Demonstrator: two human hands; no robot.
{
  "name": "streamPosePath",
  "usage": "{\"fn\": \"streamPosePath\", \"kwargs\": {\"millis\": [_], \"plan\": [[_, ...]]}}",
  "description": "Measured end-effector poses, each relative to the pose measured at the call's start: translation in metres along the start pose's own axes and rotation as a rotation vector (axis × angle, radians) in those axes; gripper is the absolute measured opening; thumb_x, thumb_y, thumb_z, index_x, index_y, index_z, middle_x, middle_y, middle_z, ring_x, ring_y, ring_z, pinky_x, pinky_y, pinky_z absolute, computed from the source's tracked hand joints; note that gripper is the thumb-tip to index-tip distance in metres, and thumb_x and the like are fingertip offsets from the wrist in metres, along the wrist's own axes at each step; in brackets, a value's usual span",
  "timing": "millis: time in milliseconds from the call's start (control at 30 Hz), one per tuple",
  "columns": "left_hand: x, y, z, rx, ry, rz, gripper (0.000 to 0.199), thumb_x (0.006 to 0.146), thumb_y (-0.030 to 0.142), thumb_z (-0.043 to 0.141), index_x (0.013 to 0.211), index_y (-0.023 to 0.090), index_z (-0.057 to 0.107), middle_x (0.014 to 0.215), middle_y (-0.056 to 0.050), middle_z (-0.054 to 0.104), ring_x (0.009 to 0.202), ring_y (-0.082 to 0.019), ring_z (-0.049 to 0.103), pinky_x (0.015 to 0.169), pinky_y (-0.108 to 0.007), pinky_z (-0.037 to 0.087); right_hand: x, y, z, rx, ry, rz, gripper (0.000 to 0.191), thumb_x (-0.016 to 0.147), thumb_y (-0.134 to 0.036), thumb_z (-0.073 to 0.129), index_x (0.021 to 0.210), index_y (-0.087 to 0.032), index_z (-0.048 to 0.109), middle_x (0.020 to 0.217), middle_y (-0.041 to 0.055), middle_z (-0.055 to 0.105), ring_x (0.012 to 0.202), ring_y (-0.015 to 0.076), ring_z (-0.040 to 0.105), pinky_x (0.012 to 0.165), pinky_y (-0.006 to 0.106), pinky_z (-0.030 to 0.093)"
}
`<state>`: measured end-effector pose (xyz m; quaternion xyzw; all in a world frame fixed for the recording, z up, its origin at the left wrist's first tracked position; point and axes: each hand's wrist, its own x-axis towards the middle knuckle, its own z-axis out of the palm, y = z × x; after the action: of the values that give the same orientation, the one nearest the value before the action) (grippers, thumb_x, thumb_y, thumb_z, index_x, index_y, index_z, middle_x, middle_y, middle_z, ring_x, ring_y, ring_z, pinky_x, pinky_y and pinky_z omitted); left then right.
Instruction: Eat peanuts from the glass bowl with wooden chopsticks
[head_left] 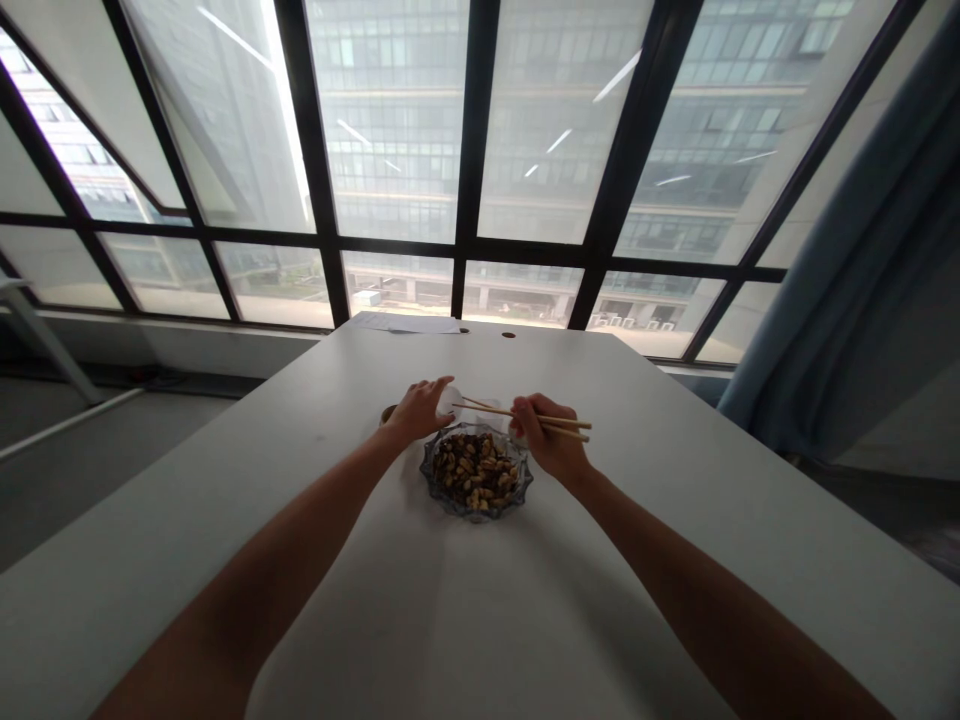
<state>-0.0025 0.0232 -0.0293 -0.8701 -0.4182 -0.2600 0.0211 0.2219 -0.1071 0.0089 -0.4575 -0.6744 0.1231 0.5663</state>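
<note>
My right hand [549, 437] is closed around a pair of wooden chopsticks [564, 421], whose thin tips point left. In my left hand [420, 411] is a small whitish, see-through cup [450, 402], gripped between thumb and fingers. The chopstick tips are at the cup's opening; whether they hold anything is too small to tell. Just below both hands, a scalloped glass bowl [433, 488] stands on the table, filled with a mix of brown and tan nuts or seeds [480, 470]. Behind the bowl is another clear container [489, 408], partly hidden by the chopsticks.
Beside my left hand sits a small brown round object [387, 413], mostly covered. A whitish item [517, 432] shows under my right hand. White papers [405, 322] lie at the far edge of the white table [315, 560]. Windows rise beyond; a blue curtain [840, 260] hangs at right.
</note>
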Motion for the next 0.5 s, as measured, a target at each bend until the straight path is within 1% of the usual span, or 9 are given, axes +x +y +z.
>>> {"fn": "streamPosePath", "kwargs": {"millis": [67, 133, 200, 233, 300, 333, 400, 433, 500], "plan": [[0.003, 0.000, 0.001, 0.021, -0.069, -0.061, 0.070, 0.079, 0.037, 0.071, 0.141, 0.015, 0.044, 0.122, -0.015, 0.069, 0.116, -0.031, 0.063, 0.107, -0.046, 0.041, -0.007, -0.007, -0.014, 0.071, 0.019, 0.061, 0.055, 0.091, -0.067, 0.052, 0.065, -0.019, 0.063, 0.050, 0.0021, 0.061, 0.042, 0.0120, 0.054, 0.041, 0.023, 0.045], [0.006, 0.000, 0.002, 0.037, -0.131, -0.097, 0.065, 0.081, 0.041, 0.069, 0.137, 0.015, 0.048, 0.119, -0.015, 0.070, 0.114, -0.031, 0.065, 0.108, -0.048, 0.038, -0.013, -0.013, -0.027, 0.131, 0.027, 0.153, 0.061, 0.085, -0.073, 0.054, 0.059, -0.019, 0.061, 0.043, 0.0012, 0.056, 0.034, 0.0108, 0.049, 0.033, 0.021, 0.038], [0.007, -0.002, 0.001, 0.044, -0.158, -0.108, 0.063, 0.083, 0.047, 0.067, 0.135, 0.015, 0.050, 0.122, -0.016, 0.069, 0.117, -0.033, 0.063, 0.111, -0.052, 0.033, -0.017, -0.019, -0.040, 0.154, 0.051, 0.233, 0.065, 0.079, -0.078, 0.056, 0.054, -0.018, 0.059, 0.037, 0.0006, 0.052, 0.029, 0.0094, 0.043, 0.029, 0.020, 0.032], [0.006, -0.003, 0.001, 0.040, -0.153, -0.109, 0.063, 0.084, 0.049, 0.066, 0.135, 0.015, 0.050, 0.125, -0.016, 0.068, 0.120, -0.033, 0.062, 0.113, -0.053, 0.031, -0.017, -0.021, -0.045, 0.151, 0.062, 0.259, 0.066, 0.077, -0.080, 0.057, 0.052, -0.018, 0.059, 0.035, 0.0004, 0.051, 0.027, 0.0089, 0.041, 0.027, 0.020, 0.030], [0.000, -0.004, -0.002, 0.011, -0.099, -0.111, 0.058, 0.089, 0.052, 0.060, 0.133, 0.017, 0.052, 0.131, -0.016, 0.065, 0.125, -0.033, 0.058, 0.115, -0.056, 0.026, -0.017, -0.027, -0.053, 0.130, 0.046, 0.289, 0.067, 0.075, -0.080, 0.059, 0.049, -0.018, 0.058, 0.032, -0.0001, 0.048, 0.025, 0.0081, 0.039, 0.026, 0.019, 0.028], [-0.006, -0.004, -0.004, -0.015, -0.050, -0.111, 0.051, 0.093, 0.051, 0.055, 0.131, 0.018, 0.053, 0.132, -0.015, 0.065, 0.126, -0.032, 0.057, 0.115, -0.055, 0.026, -0.016, -0.029, -0.054, 0.115, 0.010, 0.300, 0.067, 0.076, -0.079, 0.059, 0.048, -0.018, 0.057, 0.031, -0.0003, 0.047, 0.025, 0.0078, 0.038, 0.026, 0.019, 0.028], [-0.021, -0.003, -0.009, -0.074, 0.081, -0.098, 0.038, 0.100, 0.045, 0.041, 0.124, 0.020, 0.058, 0.129, -0.012, 0.067, 0.122, -0.027, 0.059, 0.112, -0.050, 0.032, -0.015, -0.030, -0.051, 0.090, -0.097, 0.321, 0.066, 0.077, -0.078, 0.059, 0.048, -0.018, 0.057, 0.032, -0.0005, 0.048, 0.025, 0.0079, 0.039, 0.026, 0.018, 0.028], [-0.030, -0.003, -0.012, -0.100, 0.150, -0.083, 0.036, 0.102, 0.041, 0.036, 0.119, 0.020, 0.060, 0.126, -0.010, 0.068, 0.120, -0.024, 0.060, 0.109, -0.047, 0.035, -0.015, -0.030, -0.047, 0.088, -0.152, 0.327, 0.066, 0.078, -0.077, 0.058, 0.050, -0.018, 0.057, 0.033, -0.0004, 0.050, 0.026, 0.0083, 0.041, 0.027, 0.018, 0.029], [-0.048, -0.001, -0.018, -0.124, 0.256, -0.038, 0.033, 0.103, 0.037, 0.035, 0.110, 0.020, 0.062, 0.120, -0.009, 0.069, 0.114, -0.022, 0.060, 0.103, -0.042, 0.039, -0.016, -0.024, -0.036, 0.109, -0.226, 0.318, 0.064, 0.080, -0.077, 0.057, 0.054, -0.018, 0.058, 0.037, 0.0003, 0.054, 0.029, 0.0099, 0.048, 0.029, 0.019, 0.035]]}}
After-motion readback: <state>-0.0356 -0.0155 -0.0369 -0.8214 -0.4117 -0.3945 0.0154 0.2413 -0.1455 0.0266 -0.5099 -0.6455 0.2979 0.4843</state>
